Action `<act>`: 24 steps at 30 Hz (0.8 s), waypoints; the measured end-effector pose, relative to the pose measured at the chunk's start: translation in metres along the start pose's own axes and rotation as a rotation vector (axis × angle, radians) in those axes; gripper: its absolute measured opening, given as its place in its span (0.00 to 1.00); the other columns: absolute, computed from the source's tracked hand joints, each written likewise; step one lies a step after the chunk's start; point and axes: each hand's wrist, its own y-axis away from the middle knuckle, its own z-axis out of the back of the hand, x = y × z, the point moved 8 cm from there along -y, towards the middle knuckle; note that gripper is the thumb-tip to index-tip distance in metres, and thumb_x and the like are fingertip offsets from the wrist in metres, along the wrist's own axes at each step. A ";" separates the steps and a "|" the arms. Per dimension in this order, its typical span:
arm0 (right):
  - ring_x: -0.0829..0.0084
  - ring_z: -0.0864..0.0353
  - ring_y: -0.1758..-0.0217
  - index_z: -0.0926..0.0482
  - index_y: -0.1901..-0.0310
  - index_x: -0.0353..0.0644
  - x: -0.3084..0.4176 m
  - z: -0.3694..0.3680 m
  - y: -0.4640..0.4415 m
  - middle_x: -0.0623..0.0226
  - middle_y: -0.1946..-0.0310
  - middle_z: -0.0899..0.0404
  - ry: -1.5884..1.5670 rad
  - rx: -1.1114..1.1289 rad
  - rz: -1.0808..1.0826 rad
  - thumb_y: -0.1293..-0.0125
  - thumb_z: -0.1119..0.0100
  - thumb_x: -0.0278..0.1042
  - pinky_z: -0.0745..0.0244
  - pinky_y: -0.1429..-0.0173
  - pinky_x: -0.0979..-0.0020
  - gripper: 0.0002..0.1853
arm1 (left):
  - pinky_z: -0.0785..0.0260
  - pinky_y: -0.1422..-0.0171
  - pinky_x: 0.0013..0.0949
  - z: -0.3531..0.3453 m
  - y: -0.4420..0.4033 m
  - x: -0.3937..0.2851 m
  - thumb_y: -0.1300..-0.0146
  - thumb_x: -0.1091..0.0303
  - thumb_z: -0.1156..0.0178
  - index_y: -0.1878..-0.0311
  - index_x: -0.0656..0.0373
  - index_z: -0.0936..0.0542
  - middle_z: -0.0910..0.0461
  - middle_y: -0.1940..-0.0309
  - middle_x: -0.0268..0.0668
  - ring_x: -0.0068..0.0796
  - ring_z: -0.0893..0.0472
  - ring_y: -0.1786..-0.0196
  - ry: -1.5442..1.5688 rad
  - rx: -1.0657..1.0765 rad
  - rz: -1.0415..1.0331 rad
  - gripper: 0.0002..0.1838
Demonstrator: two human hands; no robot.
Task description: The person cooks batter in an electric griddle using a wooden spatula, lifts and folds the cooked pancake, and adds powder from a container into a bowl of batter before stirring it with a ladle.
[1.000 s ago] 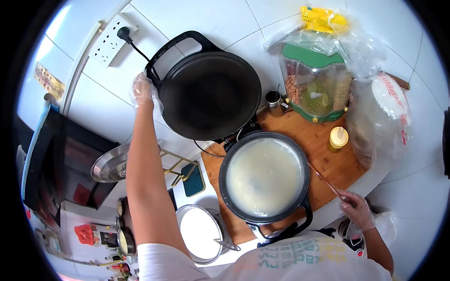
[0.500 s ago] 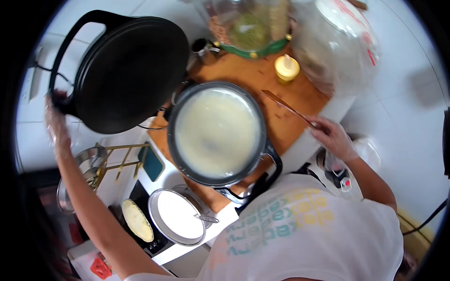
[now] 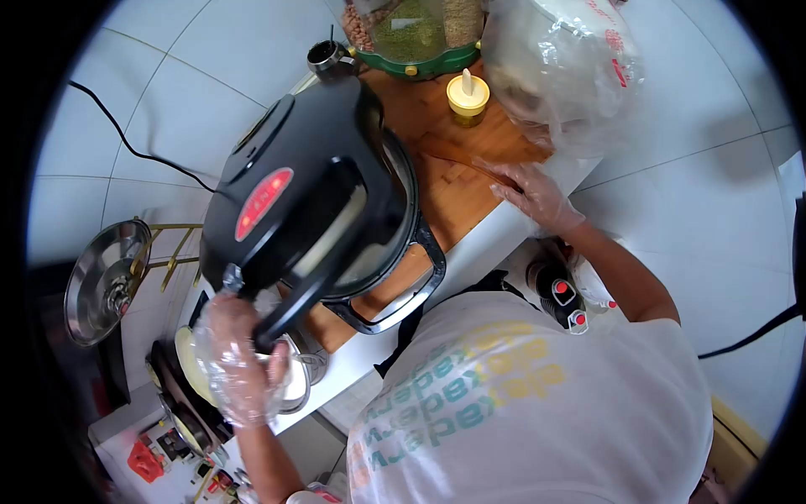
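"Head view: where is the round, black, rigid lid (image 3: 315, 155) sitting?"

"Ten o'clock, slanting, probably heavy; the plastic-gloved left hand (image 3: 239, 357) is grasping its looped black handle (image 3: 300, 304), likely the best hold."

"The plastic-gloved right hand (image 3: 541, 200)?"

"Pinching a thin brown stick (image 3: 472, 164)."

white tiled wall (image 3: 109, 147) with thin joints at upper left, pale tiling (image 3: 672, 231) at right, white surface (image 3: 504, 228) edge crossing mid-frame, bright light, soft shadows
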 end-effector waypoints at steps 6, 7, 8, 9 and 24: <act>0.60 0.27 0.64 0.31 0.50 0.43 -0.035 -0.021 -0.043 0.58 0.65 0.26 0.213 0.118 0.119 0.42 0.46 0.37 0.33 0.58 0.65 0.18 | 0.40 0.48 0.49 -0.053 0.033 -0.028 0.62 0.69 0.42 0.71 0.60 0.33 0.33 0.74 0.43 0.43 0.30 0.67 0.119 -0.009 -0.071 0.14; 0.60 0.27 0.64 0.31 0.50 0.42 -0.034 -0.022 -0.049 0.58 0.66 0.26 0.168 0.091 0.145 0.42 0.46 0.36 0.33 0.59 0.64 0.18 | 0.40 0.48 0.49 -0.063 0.039 -0.031 0.64 0.69 0.42 0.71 0.60 0.32 0.33 0.75 0.42 0.42 0.30 0.68 0.122 0.013 -0.087 0.14; 0.59 0.27 0.64 0.31 0.50 0.42 -0.032 -0.023 -0.055 0.57 0.66 0.26 0.121 0.062 0.171 0.42 0.46 0.35 0.33 0.59 0.63 0.18 | 0.40 0.48 0.48 -0.079 0.047 -0.034 0.64 0.70 0.42 0.71 0.60 0.32 0.33 0.75 0.41 0.41 0.30 0.68 0.114 0.067 -0.104 0.14; 0.59 0.27 0.64 0.31 0.50 0.41 -0.031 -0.023 -0.061 0.57 0.67 0.26 0.076 0.031 0.192 0.42 0.46 0.34 0.33 0.60 0.62 0.18 | 0.40 0.48 0.48 -0.094 0.053 -0.036 0.65 0.70 0.42 0.71 0.61 0.32 0.33 0.76 0.40 0.40 0.30 0.68 0.110 0.121 -0.126 0.14; 0.78 0.30 0.54 0.35 0.47 0.38 -0.110 -0.064 -0.095 0.67 0.54 0.35 -1.244 0.027 -0.750 0.38 0.51 0.27 0.32 0.54 0.77 0.17 | 0.38 0.50 0.42 -0.172 0.079 -0.057 0.65 0.73 0.39 0.65 0.62 0.31 0.29 0.70 0.40 0.40 0.28 0.64 0.062 0.202 -0.067 0.19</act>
